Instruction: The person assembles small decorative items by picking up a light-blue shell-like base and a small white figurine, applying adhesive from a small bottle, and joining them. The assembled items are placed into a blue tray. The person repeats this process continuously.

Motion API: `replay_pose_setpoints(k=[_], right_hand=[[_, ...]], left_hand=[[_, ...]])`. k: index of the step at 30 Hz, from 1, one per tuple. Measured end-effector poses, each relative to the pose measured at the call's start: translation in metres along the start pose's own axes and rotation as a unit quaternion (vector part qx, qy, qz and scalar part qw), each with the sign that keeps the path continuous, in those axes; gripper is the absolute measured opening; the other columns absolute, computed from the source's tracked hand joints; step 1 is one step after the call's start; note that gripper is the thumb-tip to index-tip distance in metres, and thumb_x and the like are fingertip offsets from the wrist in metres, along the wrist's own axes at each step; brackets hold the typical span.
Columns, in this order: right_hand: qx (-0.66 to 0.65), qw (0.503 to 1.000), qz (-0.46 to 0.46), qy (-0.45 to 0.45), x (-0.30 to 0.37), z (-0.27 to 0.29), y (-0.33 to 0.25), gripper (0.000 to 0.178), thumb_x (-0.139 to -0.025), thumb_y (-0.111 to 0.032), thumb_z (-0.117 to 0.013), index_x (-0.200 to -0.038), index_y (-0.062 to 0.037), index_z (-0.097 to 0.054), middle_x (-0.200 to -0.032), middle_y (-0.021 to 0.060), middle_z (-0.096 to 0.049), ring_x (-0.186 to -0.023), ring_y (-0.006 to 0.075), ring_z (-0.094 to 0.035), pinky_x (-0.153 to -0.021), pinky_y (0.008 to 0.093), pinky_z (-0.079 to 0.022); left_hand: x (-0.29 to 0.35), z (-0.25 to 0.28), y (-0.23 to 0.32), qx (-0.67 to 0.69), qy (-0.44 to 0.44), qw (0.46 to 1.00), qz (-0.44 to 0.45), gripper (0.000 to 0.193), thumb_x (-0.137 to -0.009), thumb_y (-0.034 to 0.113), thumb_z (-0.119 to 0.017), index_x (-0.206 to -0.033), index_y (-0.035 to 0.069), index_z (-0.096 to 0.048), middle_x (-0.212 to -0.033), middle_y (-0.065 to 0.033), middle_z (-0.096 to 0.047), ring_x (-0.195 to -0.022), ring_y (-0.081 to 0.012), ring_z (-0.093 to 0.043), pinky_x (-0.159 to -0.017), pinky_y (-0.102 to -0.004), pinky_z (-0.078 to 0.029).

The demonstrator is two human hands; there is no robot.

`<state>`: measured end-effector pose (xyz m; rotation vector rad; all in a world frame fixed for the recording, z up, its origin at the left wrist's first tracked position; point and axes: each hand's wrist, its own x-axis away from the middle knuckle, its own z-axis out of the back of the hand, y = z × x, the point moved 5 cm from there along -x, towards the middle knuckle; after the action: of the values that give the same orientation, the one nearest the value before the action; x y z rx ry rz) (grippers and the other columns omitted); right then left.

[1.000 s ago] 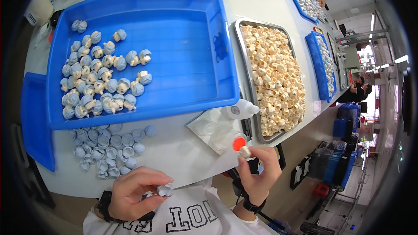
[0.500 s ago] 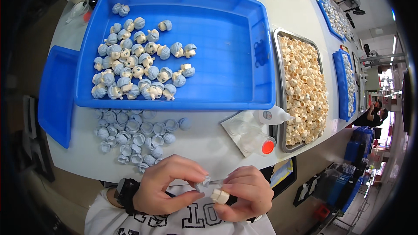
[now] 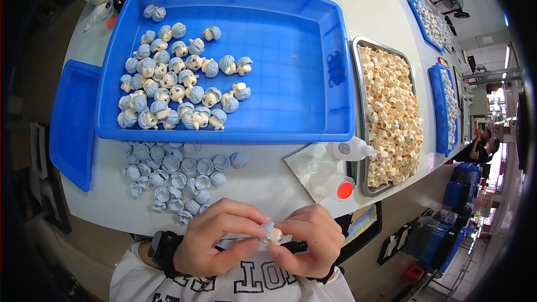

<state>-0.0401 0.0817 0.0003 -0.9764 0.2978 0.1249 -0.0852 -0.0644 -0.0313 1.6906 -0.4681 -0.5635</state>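
Close in front of my body, my left hand (image 3: 224, 237) pinches a light-blue hair cap (image 3: 267, 227) between thumb and fingertips. A cream doll-head piece (image 3: 276, 236) is gripped by the thumb and fingers of my right hand (image 3: 310, 240). Cap and head piece touch, the cap against the head's left side; the fingers partly cover both. Just beyond my left hand, loose blue hair caps (image 3: 179, 179) lie spread on the table. Assembled blue-haired doll heads (image 3: 168, 78) fill the left part of a large blue tray (image 3: 279, 128).
A metal tray (image 3: 358, 134) heaped with cream head pieces (image 3: 391, 117) stands right of the blue tray. Between it and me are a white squeeze bottle (image 3: 352, 149) and a clear container with a red-orange end (image 3: 345, 190). A blue bin (image 3: 70, 128) sits at the left table edge.
My hands have come together. The cream head piece, turned in my right hand, now meets the blue hair cap held in my left; before, they were apart.
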Motion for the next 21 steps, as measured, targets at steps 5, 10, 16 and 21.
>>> replay_pose_setpoints(k=[5, 10, 16, 21], right_hand=[[0.052, 0.997, 0.042, -0.032, -0.001, -0.005, -0.001, 0.037, -0.070, -0.026, -0.072, -0.093, 0.0006, -0.062, -0.081, 0.0102, -0.063, -0.071, 0.0240, -0.060, -0.060, 0.0284, -0.046], [0.057, 0.996, 0.059, -0.015, 0.000, -0.015, -0.001, 0.045, -0.075, -0.038, -0.064, -0.095, 0.0017, -0.060, -0.093, 0.0133, -0.062, -0.080, 0.0278, -0.060, -0.065, 0.0305, -0.047], [0.042, 0.997, 0.060, -0.013, -0.001, -0.019, 0.004, 0.036, -0.079, -0.038, -0.060, -0.079, -0.0018, -0.056, -0.079, 0.0090, -0.060, -0.070, 0.0255, -0.060, -0.060, 0.0314, -0.047], [0.013, 0.997, 0.078, 0.004, -0.001, -0.018, 0.005, 0.034, -0.080, -0.037, -0.059, -0.072, -0.0038, -0.055, -0.070, 0.0065, -0.058, -0.062, 0.0232, -0.058, -0.054, 0.0299, -0.045]], left_hand=[[0.007, -0.003, -0.010, 0.195, 0.062, 0.974, 0.096, 0.035, -0.078, -0.001, -0.064, -0.108, -0.001, -0.047, -0.102, -0.0127, -0.052, -0.090, -0.0175, -0.058, -0.076, -0.0284, -0.050], [0.012, -0.002, -0.016, 0.293, 0.022, 0.939, 0.180, 0.042, -0.079, -0.001, -0.062, -0.113, 0.000, -0.039, -0.101, -0.0107, -0.050, -0.092, -0.0154, -0.057, -0.080, -0.0279, -0.049], [0.009, -0.006, -0.014, 0.300, -0.008, 0.923, 0.242, 0.042, -0.080, 0.000, -0.062, -0.114, 0.001, -0.039, -0.096, -0.0089, -0.052, -0.092, -0.0139, -0.056, -0.081, -0.0269, -0.047], [0.013, -0.010, -0.016, 0.308, -0.026, 0.920, 0.242, 0.044, -0.079, -0.001, -0.063, -0.115, 0.001, -0.038, -0.097, -0.0093, -0.054, -0.093, -0.0135, -0.056, -0.080, -0.0266, -0.046]])
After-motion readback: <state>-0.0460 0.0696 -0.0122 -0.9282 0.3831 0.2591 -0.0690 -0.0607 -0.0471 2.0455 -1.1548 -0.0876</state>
